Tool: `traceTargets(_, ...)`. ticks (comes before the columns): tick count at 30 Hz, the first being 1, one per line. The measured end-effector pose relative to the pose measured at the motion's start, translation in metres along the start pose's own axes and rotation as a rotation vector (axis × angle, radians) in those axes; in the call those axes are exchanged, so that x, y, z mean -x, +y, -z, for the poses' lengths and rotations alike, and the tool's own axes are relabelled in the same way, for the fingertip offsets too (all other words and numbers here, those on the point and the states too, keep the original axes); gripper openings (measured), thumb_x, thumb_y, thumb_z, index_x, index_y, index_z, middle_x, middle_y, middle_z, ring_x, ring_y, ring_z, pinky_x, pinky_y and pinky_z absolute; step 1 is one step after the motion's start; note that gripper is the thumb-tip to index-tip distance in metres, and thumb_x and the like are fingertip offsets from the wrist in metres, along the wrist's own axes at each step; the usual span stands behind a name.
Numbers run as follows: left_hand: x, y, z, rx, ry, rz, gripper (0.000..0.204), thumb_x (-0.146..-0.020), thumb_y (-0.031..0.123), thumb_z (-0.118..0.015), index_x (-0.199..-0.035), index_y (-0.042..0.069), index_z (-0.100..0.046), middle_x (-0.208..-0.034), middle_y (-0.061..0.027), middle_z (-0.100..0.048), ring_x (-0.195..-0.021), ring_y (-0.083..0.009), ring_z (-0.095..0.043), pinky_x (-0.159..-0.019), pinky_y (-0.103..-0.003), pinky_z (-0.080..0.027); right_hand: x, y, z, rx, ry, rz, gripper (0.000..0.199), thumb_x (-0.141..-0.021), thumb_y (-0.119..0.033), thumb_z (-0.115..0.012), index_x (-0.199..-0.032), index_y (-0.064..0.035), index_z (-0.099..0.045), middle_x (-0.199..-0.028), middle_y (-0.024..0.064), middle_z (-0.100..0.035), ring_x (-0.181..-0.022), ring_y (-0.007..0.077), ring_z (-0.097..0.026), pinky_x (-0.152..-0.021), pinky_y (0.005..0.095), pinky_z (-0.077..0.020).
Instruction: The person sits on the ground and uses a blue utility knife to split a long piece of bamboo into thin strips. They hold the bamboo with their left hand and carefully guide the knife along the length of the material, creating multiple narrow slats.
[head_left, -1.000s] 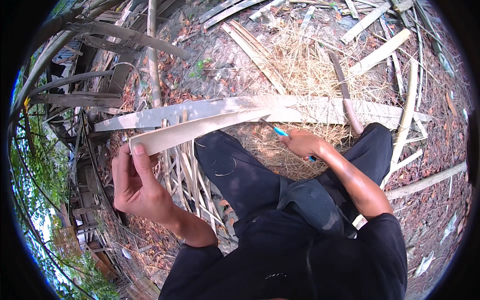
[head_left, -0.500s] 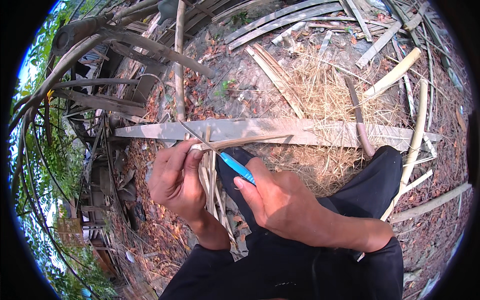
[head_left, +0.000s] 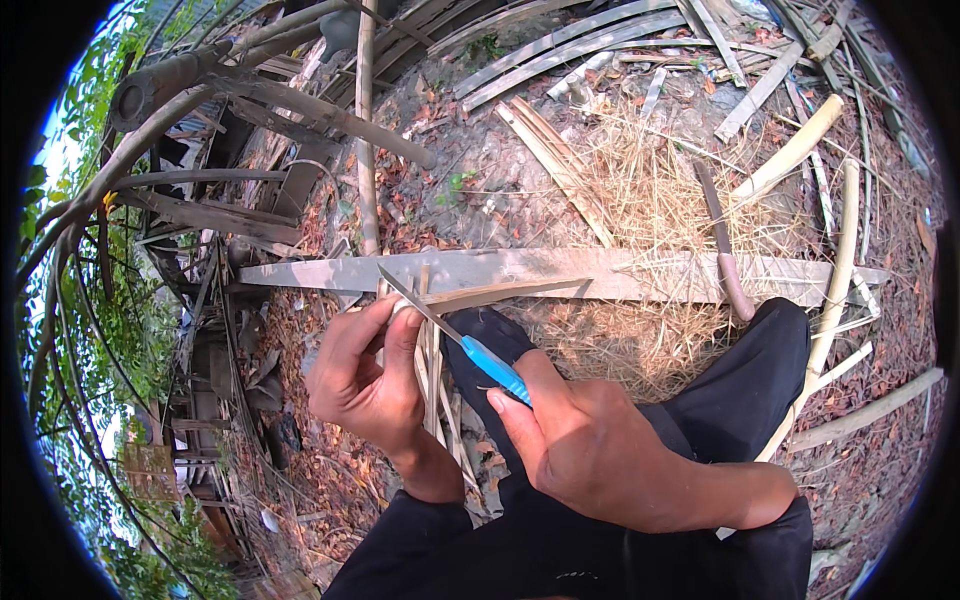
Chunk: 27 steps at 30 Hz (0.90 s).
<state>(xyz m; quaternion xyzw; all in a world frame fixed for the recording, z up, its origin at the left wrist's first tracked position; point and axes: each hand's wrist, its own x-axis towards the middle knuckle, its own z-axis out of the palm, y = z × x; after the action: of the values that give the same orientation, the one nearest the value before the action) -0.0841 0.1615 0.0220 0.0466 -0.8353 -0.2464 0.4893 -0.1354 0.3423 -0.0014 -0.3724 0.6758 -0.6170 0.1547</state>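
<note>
Left hand pinching the left end of a strip; right hand gripping a knife, its blade crossing that end.

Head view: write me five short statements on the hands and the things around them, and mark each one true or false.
1. The right hand grips a blue-handled knife. True.
2. The left hand is empty. False: it pinches one end of a wooden strip.
3. The knife's tip points toward the picture's upper left. True.
4. All the straw lies to the left of the left hand. False: it lies to the right, on both sides of the long board.
5. A dark-bladed tool lies across the long board. True.
</note>
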Motion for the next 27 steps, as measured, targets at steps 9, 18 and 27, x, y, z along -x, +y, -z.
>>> traceTargets(9,0.003,-0.003,-0.012,0.010,0.006,-0.042,0.019,-0.073,-0.009,-0.076,-0.091,-0.007,-0.071,-0.080,-0.0134,-0.069,-0.070,-0.0152,-0.063,-0.062,-0.022,-0.048,-0.002,0.019,0.002,0.088,0.000,-0.035,0.022,-0.092,-0.012,-0.061,-0.089,0.0051,-0.048,-0.048,0.0193,-0.049,-0.043,0.0384,-0.054,-0.040,0.0445,-0.0394)
traceTargets(18,0.001,-0.004,-0.017,0.026,-0.011,0.007,0.018,-0.076,-0.008,-0.074,-0.093,-0.008,-0.070,-0.079,-0.0108,-0.067,-0.071,-0.0118,-0.060,-0.062,-0.021,-0.047,-0.006,0.040,0.001,0.153,0.055,-0.039,0.029,-0.097,-0.022,-0.054,-0.083,0.0038,-0.051,-0.050,0.0220,-0.052,-0.046,0.0405,-0.055,-0.043,0.0484,-0.0406)
traceTargets(27,-0.004,-0.007,-0.013,0.024,-0.093,-0.062,0.013,-0.080,-0.002,-0.072,-0.092,-0.008,-0.070,-0.081,-0.0130,-0.068,-0.072,-0.0155,-0.061,-0.064,-0.024,-0.048,0.001,0.085,0.002,0.122,0.083,-0.228,0.036,-0.099,-0.028,-0.050,-0.084,0.0041,-0.053,-0.054,0.0218,-0.054,-0.052,0.0439,-0.054,-0.051,0.0522,-0.0396)
